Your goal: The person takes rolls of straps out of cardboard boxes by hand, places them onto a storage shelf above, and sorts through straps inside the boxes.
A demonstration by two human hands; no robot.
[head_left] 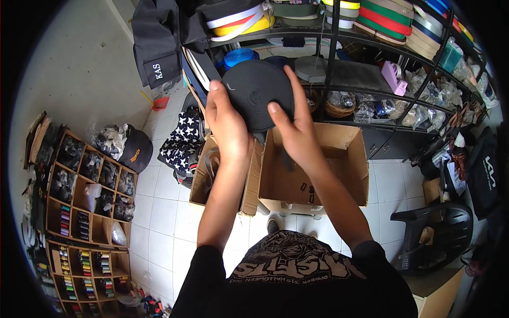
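Holding the black webbing roll [258, 94] with our left hand [227, 123] and right hand [295, 130] (fingers clasped round it) above the open cardboard box [347, 159]; lowering it looks next.

Bright, even daylight fills the sharp fisheye view, glaring off the white tiled floor [159, 222], while straight lines bow toward the black, vignetted rim and shadows stay soft.

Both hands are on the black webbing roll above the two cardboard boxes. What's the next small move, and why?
Probably lower the black webbing roll into the open box on the right. The left hand and right hand hold it just above that box's near-left corner, and most of the floor of the box looks bare.
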